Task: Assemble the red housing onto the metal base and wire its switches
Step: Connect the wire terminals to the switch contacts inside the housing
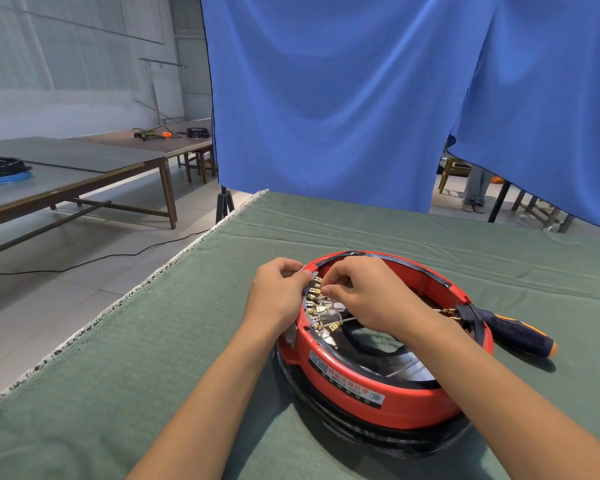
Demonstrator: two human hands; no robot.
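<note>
Sitting in the lower right of the frame, the red housing is a smooth, glossy plastic ring with a printed label on its near wall; it rests on a dark, round base whose black edge shows beneath it, all on a green felt-like cloth with a frayed pale edge running up the left side. Inside the ring, along its left wall, a row of small brass-coloured terminals stands out, with thin pale wires curving away from them.

The left hand lies against the outside of the housing's upper left rim, fingers curled and pinching a small grey tab at the rim. The right hand reaches inside the ring from above, fingers bent with thumb and forefinger closed together just beside the upper terminals; what they pinch is too small to tell.

To the right of the housing, touching its far side, lies a screwdriver with a ribbed black and orange handle. Behind the table hangs a soft, draped blue curtain. Long wooden tables with flat grey tops fill the upper left.
</note>
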